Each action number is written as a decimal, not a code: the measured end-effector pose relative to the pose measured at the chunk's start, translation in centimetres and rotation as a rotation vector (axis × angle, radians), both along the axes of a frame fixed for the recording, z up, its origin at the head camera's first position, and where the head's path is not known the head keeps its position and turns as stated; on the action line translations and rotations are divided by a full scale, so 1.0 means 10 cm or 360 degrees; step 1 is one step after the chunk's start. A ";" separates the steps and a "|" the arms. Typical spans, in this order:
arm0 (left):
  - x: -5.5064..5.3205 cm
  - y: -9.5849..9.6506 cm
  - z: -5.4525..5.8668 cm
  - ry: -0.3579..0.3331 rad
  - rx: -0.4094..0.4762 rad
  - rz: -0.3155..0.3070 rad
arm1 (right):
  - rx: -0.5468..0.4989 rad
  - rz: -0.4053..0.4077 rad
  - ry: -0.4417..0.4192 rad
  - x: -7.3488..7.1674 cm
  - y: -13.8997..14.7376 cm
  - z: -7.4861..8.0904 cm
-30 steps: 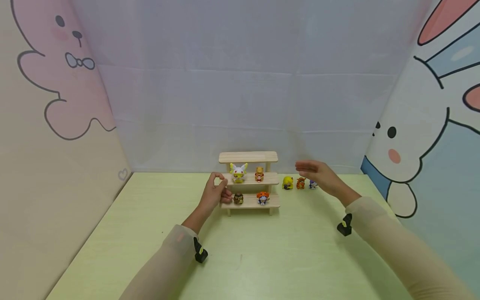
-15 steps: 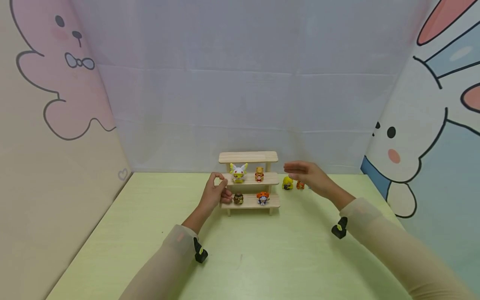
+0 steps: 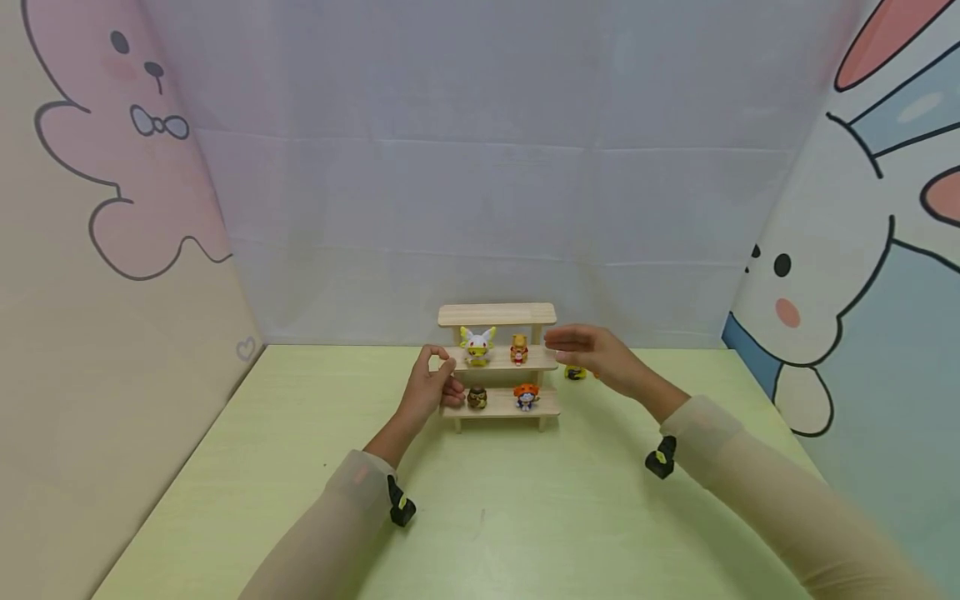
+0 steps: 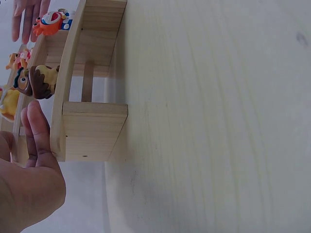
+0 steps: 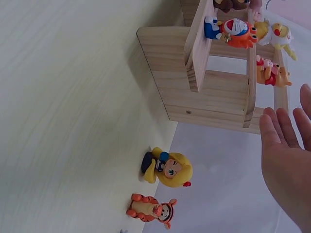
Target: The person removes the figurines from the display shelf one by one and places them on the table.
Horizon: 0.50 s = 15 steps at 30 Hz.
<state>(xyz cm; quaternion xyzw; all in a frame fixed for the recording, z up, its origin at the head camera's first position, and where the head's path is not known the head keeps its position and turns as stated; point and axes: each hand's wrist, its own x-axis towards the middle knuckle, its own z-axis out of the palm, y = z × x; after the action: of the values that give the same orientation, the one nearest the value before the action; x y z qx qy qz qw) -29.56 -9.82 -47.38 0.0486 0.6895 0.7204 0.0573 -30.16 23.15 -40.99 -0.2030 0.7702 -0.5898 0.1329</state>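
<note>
A three-tier wooden display shelf stands at the back of the table. My left hand is at its left end, thumb and forefinger bent at the middle board; the other fingers reach along the lower tier. On the middle tier stand a white-and-yellow eared figurine and an orange bear figurine. Below them are a brown owl figurine and an orange-hatted blue-and-white cat figurine. My right hand, fingers straight and holding nothing, hovers beside the right end of the middle tier.
On the table right of the shelf stand a yellow-haired figurine and a tiger figurine, partly covered by the right hand in the head view. A sliver of another shows at the right wrist view's lower edge. A pale cloth hangs behind.
My right hand has moved left toward the shelf, now covering more of the figurines on the table. The left hand stays in place, and the figurines have not moved.
</note>
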 end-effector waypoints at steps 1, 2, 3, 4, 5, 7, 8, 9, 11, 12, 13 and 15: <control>0.00 0.00 0.00 -0.0001 -0.0001 0.0000 | -0.0013 0.0007 -0.0012 0.00 -0.03 0.00; 0.00 0.00 0.00 -0.0002 0.0001 0.0002 | -0.0029 0.0016 -0.0022 -0.01 -0.05 -0.01; 0.00 0.00 0.00 -0.0003 0.0002 0.0004 | -0.0039 0.0022 -0.0027 -0.01 -0.07 -0.01; 0.00 0.00 0.00 -0.0004 0.0003 0.0005 | -0.0044 0.0031 -0.0026 -0.02 -0.10 -0.01; 0.00 0.00 0.00 -0.0004 0.0006 0.0008 | -0.0044 0.0038 -0.0017 -0.03 -0.12 -0.02; 0.00 0.00 0.01 -0.0002 0.0007 0.0012 | -0.0045 0.0047 0.0001 -0.03 -0.16 -0.02; 0.00 0.00 0.01 -0.0002 0.0005 0.0013 | -0.0046 0.0051 0.0008 -0.04 -0.18 -0.02; 0.00 0.00 0.01 -0.0002 0.0001 0.0013 | -0.0044 0.0053 0.0011 -0.05 -0.21 -0.02; 0.00 0.00 0.01 -0.0005 -0.0001 0.0016 | -0.0039 0.0059 0.0016 -0.06 -0.24 -0.02; 0.00 0.00 0.00 -0.0007 -0.0002 0.0016 | -0.0041 0.0060 0.0013 -0.06 -0.26 -0.02; 0.00 0.00 0.00 -0.0008 -0.0004 0.0017 | -0.0044 0.0064 0.0008 -0.07 -0.27 -0.03; -0.01 -0.01 0.00 -0.0011 0.0001 0.0013 | -0.0041 0.0061 0.0001 -0.09 -0.31 -0.04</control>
<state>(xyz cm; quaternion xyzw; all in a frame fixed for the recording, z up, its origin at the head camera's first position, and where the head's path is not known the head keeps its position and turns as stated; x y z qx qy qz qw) -29.62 -9.89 -47.40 0.0431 0.6893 0.7210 0.0567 -31.06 20.10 -41.37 -0.2197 0.7586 -0.5969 0.1413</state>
